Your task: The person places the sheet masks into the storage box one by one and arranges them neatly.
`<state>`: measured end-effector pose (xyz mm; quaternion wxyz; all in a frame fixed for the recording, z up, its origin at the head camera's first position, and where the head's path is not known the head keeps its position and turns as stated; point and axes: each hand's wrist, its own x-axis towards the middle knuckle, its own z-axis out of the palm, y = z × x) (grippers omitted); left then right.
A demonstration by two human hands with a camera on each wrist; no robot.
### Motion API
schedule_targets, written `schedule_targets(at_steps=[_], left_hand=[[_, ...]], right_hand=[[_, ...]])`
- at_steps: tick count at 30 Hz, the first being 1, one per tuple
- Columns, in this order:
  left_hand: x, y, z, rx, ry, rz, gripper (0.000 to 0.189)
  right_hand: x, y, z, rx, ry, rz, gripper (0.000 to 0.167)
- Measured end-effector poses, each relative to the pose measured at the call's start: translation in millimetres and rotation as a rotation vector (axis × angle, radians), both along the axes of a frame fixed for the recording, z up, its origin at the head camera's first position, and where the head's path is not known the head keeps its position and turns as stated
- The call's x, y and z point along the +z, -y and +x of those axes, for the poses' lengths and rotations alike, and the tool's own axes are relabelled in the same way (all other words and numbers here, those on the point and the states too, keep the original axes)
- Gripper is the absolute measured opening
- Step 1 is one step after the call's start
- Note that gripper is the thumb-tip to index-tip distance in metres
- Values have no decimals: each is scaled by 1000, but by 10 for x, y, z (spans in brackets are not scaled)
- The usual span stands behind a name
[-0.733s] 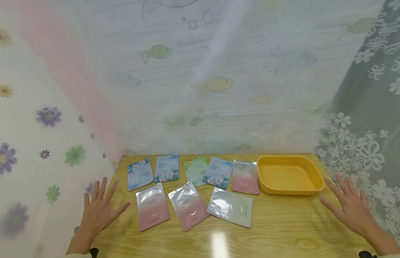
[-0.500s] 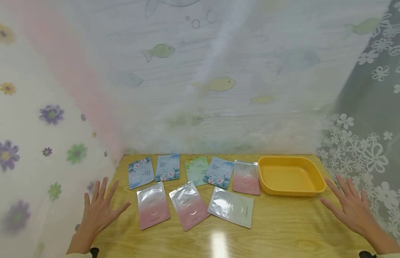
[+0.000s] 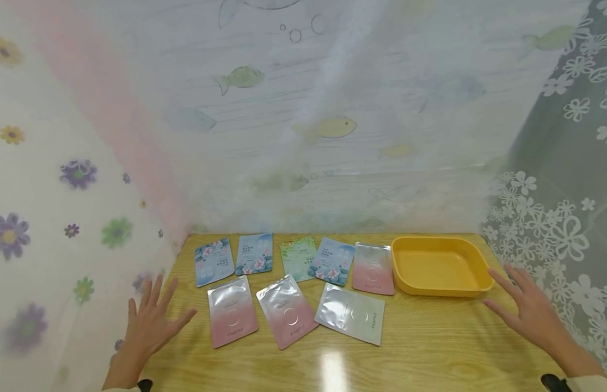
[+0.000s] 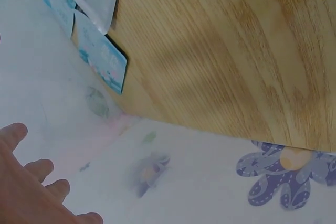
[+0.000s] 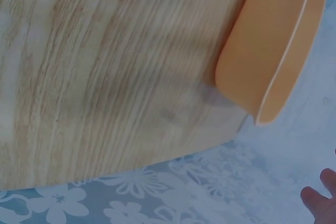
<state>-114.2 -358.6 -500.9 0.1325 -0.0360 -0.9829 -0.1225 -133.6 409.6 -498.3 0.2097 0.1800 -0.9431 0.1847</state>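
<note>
My left hand (image 3: 148, 322), fingers spread and holding nothing, hovers at the table's left side. Nearest to it lies a pink-and-silver sheet mask packet (image 3: 232, 312). A second pink packet (image 3: 287, 312) and a pale green-silver packet (image 3: 350, 313) continue that front row. Behind them are two blue floral packets (image 3: 214, 262) (image 3: 254, 254), a green packet (image 3: 297, 257), another blue packet (image 3: 332, 261) partly over it, and a pink packet (image 3: 373, 269). On the right, my right hand (image 3: 533, 313) is spread and holds nothing, close to the yellow plastic tray (image 3: 442, 291).
The wooden table (image 3: 421, 348) meets a fish-print curtain (image 3: 303, 207) at its back edge. A flower-print sheet (image 3: 87, 228) borders the left, and a grey sheet with white flowers (image 3: 568, 228) hangs on the right.
My right hand has shifted slightly left and turned a little, its fingers closer together. My left hand has moved only slightly. The packets and tray lie as before.
</note>
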Motion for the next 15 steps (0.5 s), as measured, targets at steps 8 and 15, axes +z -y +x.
schedule_targets(at_steps=[8, 15], left_hand=[[-39, -55, 21, 9, 52, 34, 87], [-79, -91, 6, 15, 79, 93, 83]], right_hand=[[-52, 13, -170, 46, -129, -63, 58], [-202, 8, -281, 25, -92, -47, 44]])
